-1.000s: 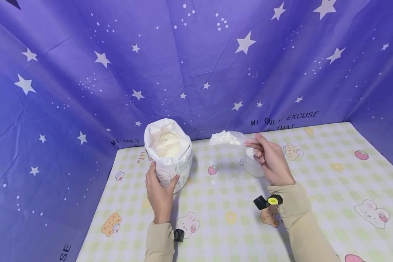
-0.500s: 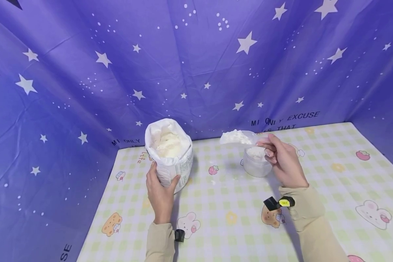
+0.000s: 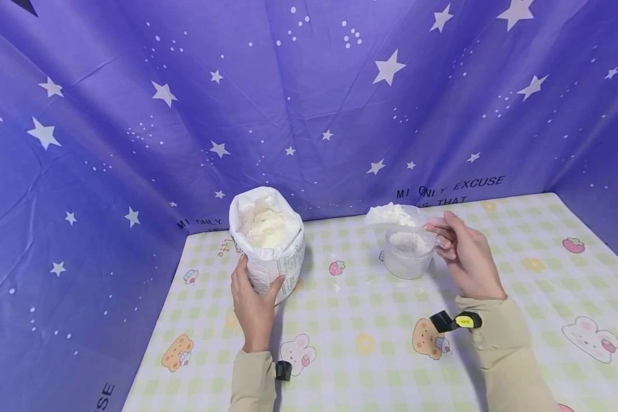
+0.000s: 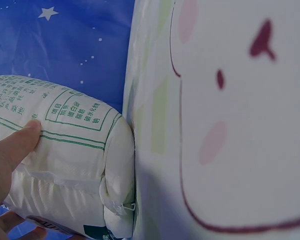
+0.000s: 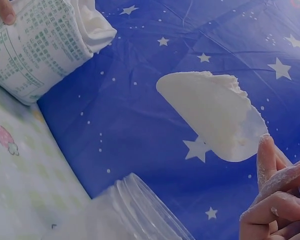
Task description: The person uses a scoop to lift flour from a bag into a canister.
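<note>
My left hand (image 3: 254,303) grips the near side of an open white bag (image 3: 283,272) full of pale powder, thumb to the right and fingers to the left. The bag stands upright; green print shows on it in the left wrist view. My right hand (image 3: 466,252) pinches the handle of a translucent plastic scoop (image 3: 414,216), which is heaped with white powder (image 3: 388,214). Held level, the scoop hovers over the far side of a clear round tub (image 3: 408,263) that has white powder inside. In the right wrist view, powder coats the fingers (image 5: 285,175).
A green-and-white checked cloth (image 3: 340,372) with cartoon prints covers the table. Small white spills lie on it between bag and tub. A blue star-patterned curtain (image 3: 288,103) closes off the back and sides.
My right hand has carried the loaded scoop rightward from left of the tub to above it, uncovering more of the tub. The left hand and bag have stayed put.
</note>
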Demonstrator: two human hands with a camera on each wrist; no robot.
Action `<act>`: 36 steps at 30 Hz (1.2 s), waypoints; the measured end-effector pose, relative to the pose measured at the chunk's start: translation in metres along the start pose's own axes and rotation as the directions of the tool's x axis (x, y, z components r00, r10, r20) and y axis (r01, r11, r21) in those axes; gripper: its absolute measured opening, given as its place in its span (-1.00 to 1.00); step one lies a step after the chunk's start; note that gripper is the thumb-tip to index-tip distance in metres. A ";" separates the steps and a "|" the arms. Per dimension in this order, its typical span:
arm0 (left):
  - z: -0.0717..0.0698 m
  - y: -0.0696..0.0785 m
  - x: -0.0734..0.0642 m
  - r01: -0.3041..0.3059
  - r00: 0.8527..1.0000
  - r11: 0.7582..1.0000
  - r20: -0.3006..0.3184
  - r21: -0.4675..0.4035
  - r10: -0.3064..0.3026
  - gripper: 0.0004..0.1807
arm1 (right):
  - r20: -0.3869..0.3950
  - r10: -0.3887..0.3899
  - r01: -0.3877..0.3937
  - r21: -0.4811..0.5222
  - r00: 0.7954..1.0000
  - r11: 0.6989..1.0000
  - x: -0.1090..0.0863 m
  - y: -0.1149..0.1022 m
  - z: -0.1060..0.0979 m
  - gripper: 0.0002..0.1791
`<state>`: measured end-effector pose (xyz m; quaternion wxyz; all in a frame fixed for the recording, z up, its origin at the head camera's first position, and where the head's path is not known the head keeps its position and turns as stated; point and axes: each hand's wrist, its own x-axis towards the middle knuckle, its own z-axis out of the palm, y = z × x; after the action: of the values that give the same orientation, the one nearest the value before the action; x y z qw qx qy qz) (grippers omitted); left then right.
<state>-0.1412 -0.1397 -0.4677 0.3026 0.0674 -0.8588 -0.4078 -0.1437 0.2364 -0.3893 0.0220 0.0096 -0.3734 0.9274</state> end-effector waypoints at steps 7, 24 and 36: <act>0.001 0.000 -0.001 -0.005 1.000 1.000 -0.006 0.009 0.005 -0.02 | -0.027 -0.016 0.016 -0.012 1.000 1.000 -0.002 -0.004 -0.009 -0.68; 0.001 0.000 -0.001 0.017 1.000 1.000 0.011 0.010 -0.017 -0.02 | -0.106 -0.098 0.088 -0.089 0.989 0.992 -0.004 -0.013 -0.027 -0.72; 0.001 0.001 0.000 0.016 1.000 1.000 0.008 0.015 -0.016 -0.02 | -0.167 -0.124 0.099 -0.153 0.978 0.983 -0.006 -0.019 -0.037 -0.73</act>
<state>-0.1417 -0.1391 -0.4673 0.2955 0.0749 -0.8624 -0.4041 -0.1364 0.2760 -0.4030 0.1075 -0.0528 -0.4350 0.8924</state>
